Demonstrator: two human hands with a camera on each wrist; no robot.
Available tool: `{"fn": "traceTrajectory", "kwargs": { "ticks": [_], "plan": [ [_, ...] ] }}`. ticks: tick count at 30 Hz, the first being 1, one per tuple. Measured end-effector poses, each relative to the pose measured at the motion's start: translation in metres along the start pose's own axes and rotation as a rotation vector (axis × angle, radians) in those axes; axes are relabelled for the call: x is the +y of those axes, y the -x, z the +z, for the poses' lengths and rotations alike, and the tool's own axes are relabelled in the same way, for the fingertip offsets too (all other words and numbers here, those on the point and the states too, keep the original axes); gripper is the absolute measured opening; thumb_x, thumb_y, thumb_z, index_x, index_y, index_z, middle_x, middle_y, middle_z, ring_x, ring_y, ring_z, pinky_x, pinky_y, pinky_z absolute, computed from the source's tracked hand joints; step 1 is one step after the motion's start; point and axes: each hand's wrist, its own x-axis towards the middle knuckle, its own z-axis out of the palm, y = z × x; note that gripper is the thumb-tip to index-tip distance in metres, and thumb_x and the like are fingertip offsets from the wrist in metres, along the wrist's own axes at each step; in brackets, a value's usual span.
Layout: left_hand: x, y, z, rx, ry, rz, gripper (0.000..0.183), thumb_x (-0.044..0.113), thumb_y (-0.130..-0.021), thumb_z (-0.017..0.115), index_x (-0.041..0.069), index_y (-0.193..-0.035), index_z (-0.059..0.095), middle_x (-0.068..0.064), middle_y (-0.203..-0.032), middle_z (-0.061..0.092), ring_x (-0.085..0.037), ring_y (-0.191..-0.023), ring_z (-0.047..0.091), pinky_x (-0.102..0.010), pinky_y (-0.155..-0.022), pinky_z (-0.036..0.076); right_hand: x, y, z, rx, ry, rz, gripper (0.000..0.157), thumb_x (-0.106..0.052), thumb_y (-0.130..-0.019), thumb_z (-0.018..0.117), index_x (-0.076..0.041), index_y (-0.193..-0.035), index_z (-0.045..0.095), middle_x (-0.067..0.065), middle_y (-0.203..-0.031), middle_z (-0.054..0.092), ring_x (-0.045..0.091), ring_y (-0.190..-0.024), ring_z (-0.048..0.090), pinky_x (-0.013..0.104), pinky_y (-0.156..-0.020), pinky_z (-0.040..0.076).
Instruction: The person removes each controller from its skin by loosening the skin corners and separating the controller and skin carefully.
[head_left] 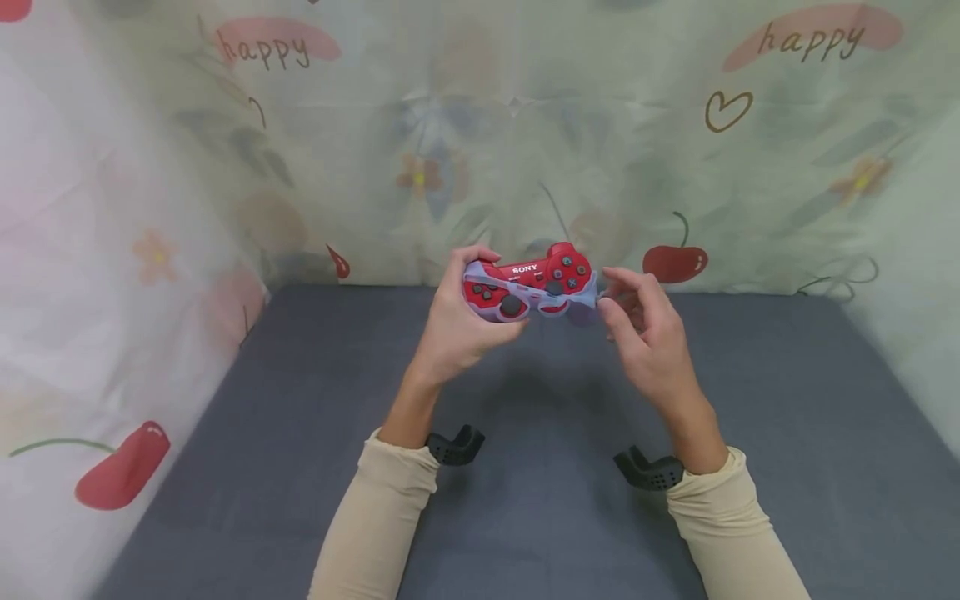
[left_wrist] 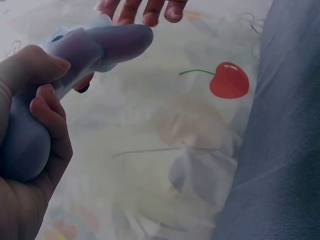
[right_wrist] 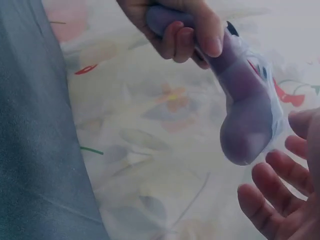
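A red game controller [head_left: 564, 265] marked SONY is held up above the table, partly covered by a translucent bluish silicone sleeve [head_left: 480, 273]. The sleeve lies over the left grip and across the lower front, while the upper right of the face shows bare red. My left hand [head_left: 467, 321] grips the controller's left end, thumb along its near side. In the right wrist view the sleeve wraps the right grip's underside [right_wrist: 245, 130]. Beside that end is my right hand [head_left: 651, 333], its fingers [right_wrist: 280, 175] loosely bent and apart from the grip.
Under the hands lies a grey cloth-covered table [head_left: 547, 500]. A printed curtain [head_left: 360, 125] with cherries and lettering hangs behind it and along the sides. Each wrist carries a black camera mount [head_left: 648, 471].
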Motion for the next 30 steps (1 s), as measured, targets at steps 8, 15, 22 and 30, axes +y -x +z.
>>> {"fn": "traceTrajectory", "kwargs": {
  "ticks": [8, 15, 22, 30],
  "plan": [
    [-0.002, -0.001, 0.002, -0.059, 0.001, 0.005, 0.073, 0.002, -0.078, 0.085, 0.023, -0.135, 0.043, -0.007, -0.125, 0.056, -0.025, -0.105, 0.066, -0.036, -0.081, 0.063, 0.008, -0.002, -0.005, -0.097, -0.086, -0.022, 0.075, 0.009, -0.082, 0.077, -0.013, -0.149, 0.052, 0.01, -0.139, 0.058, 0.013, -0.11, 0.06, 0.016, -0.088, 0.054],
    [-0.004, -0.001, 0.003, -0.069, 0.016, -0.002, 0.074, 0.001, -0.077, 0.085, 0.022, -0.135, 0.043, -0.008, -0.125, 0.054, -0.026, -0.106, 0.065, -0.036, -0.08, 0.063, 0.014, 0.001, -0.005, -0.044, -0.11, 0.011, 0.06, 0.01, -0.079, 0.08, -0.003, -0.133, 0.06, 0.008, -0.124, 0.063, 0.013, -0.099, 0.064, 0.017, -0.084, 0.055],
    [-0.006, -0.001, 0.004, -0.093, 0.052, -0.027, 0.073, -0.001, -0.077, 0.084, 0.022, -0.134, 0.044, -0.009, -0.125, 0.055, -0.027, -0.105, 0.066, -0.038, -0.08, 0.063, 0.019, 0.003, -0.01, -0.133, -0.145, 0.065, 0.046, 0.01, -0.08, 0.078, 0.002, -0.119, 0.055, -0.006, -0.117, 0.057, 0.012, -0.101, 0.06, 0.015, -0.087, 0.054],
    [-0.008, -0.001, 0.009, -0.144, 0.048, -0.043, 0.073, 0.002, -0.077, 0.085, 0.024, -0.134, 0.045, -0.006, -0.12, 0.058, -0.027, -0.101, 0.068, -0.037, -0.08, 0.063, 0.027, 0.004, -0.019, -0.212, -0.249, 0.043, 0.037, 0.015, -0.078, 0.077, 0.003, -0.106, 0.055, -0.001, -0.11, 0.057, 0.015, -0.101, 0.058, 0.016, -0.089, 0.056]
  ]
}}
